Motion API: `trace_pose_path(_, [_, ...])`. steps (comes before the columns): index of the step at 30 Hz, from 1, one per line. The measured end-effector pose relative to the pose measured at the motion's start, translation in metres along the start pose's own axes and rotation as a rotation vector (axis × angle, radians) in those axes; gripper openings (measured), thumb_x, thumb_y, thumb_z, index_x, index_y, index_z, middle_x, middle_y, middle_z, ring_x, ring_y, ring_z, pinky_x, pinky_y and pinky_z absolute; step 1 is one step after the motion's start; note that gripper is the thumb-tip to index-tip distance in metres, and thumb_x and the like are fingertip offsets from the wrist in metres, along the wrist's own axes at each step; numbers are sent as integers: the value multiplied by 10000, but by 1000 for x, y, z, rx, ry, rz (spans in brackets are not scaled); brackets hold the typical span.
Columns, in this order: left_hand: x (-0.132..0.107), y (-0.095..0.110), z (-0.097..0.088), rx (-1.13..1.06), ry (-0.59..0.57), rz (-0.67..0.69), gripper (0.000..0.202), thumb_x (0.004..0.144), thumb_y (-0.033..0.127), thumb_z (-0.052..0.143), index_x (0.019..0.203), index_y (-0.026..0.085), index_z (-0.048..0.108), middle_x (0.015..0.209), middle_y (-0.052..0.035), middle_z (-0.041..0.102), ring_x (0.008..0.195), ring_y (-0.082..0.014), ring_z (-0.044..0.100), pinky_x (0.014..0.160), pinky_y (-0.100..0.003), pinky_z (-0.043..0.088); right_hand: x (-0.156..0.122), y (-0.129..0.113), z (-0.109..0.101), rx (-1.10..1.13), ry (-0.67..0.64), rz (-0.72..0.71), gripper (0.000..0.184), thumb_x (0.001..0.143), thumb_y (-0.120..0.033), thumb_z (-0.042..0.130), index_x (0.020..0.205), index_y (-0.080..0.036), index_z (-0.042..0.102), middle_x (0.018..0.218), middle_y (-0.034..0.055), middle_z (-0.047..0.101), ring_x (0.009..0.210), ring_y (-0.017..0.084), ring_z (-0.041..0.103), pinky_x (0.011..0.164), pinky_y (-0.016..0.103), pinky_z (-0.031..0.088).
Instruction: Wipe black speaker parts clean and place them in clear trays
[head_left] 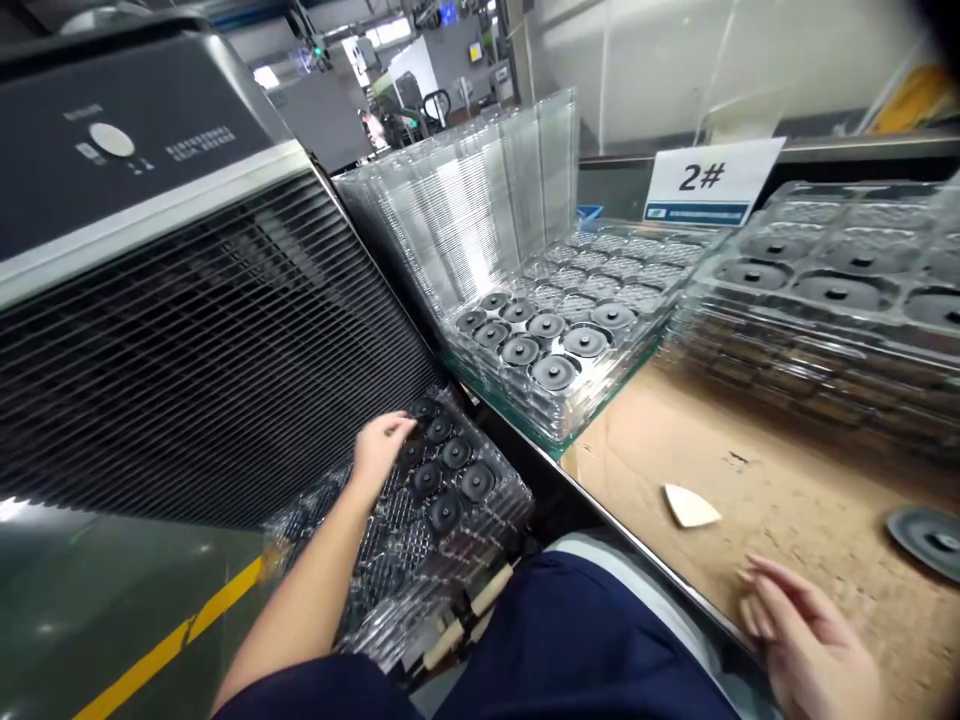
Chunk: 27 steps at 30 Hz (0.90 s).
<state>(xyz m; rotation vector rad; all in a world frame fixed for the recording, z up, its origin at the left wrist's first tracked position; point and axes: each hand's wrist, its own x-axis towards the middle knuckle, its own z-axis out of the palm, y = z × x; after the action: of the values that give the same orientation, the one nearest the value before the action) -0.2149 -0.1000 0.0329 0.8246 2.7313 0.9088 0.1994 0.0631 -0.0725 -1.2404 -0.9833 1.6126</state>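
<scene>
My left hand (379, 448) reaches over a clear plastic tray (495, 500) at lower centre, its fingers curled onto a black round disc (422, 408) at the tray's far corner. Several more black discs sit in the tray's pockets. My right hand (799, 630) hovers open and empty over a brown cardboard surface (780, 480). Closest to it are a loose black disc (926, 540) at the right edge and a cream triangular scrap (691, 506).
A grey machine with a louvred grille (187, 340) fills the left side. Stacked clear trays holding black discs (555, 340) stand beyond the hands, with more stacks (832, 290) at right. Upright empty trays (465, 190) and a "2#" sign (709, 180) stand behind.
</scene>
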Motion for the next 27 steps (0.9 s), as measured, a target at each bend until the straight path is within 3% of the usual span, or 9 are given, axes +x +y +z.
trace_pose_path(3, [39,-47,-21,118,125,-95,335,879,328,552,1180,183,551,1223,-97,576,1025,-229,595,849,-451,518,5,3,-10,98,-16,25,426,518,-498,827,791,-211,670,628,-13,611,425,48,386,401,190,356])
trace_pose_path(6, [54,-79,-10,173,127,-138,345,874,332,561,1178,169,550,1195,-92,588,1005,-231,604,828,-445,526,4,6,-12,138,-25,37,408,502,-451,849,787,-209,685,634,0,621,445,54,423,413,189,377])
trace_pose_path(11, [52,-109,20,193,213,-70,341,876,331,557,1178,172,550,1197,-93,587,1003,-228,604,829,-443,526,1,12,-11,141,-15,-5,378,528,-425,849,791,-201,695,646,7,626,446,50,432,408,180,380])
trace_pose_path(15, [38,-116,13,182,353,70,344,875,327,560,1184,177,548,1225,-98,575,1037,-234,592,857,-461,513,2,13,-9,119,-7,-80,376,558,-451,830,805,-215,675,638,-13,612,432,38,416,414,178,378])
trace_pose_path(18, [9,-100,18,125,389,221,268,886,303,541,1106,160,594,1220,-102,594,1111,-252,572,930,-502,476,6,16,-7,61,-16,-152,386,636,-490,778,848,-198,641,663,-27,598,416,27,387,406,181,370])
trace_pose_path(20, [-19,-75,38,55,333,369,258,921,284,435,997,154,645,1171,-135,638,1107,-270,596,945,-473,488,9,17,-4,-26,-37,-203,347,785,-489,665,907,-169,610,693,-30,582,436,35,416,418,184,391])
trace_pose_path(22, [-51,-43,70,-21,222,554,244,906,286,449,986,189,659,1142,-106,673,1049,-248,643,886,-395,541,13,13,0,-169,-83,-249,288,903,-418,551,974,-142,590,771,-12,596,524,61,512,479,203,456])
trace_pose_path(24, [-77,-4,103,-115,124,781,221,892,235,467,989,230,665,1106,-62,699,1005,-194,670,858,-302,557,19,-1,6,-365,-148,-289,249,930,-349,528,1042,-133,585,904,25,624,689,107,603,592,257,524])
trace_pose_path(27, [-91,60,138,-203,-24,1231,315,860,102,485,1105,239,628,1170,-70,677,1078,-165,641,923,-260,520,32,-46,10,-710,-242,-356,267,916,-325,555,1112,-143,578,1053,59,623,848,157,629,715,333,548])
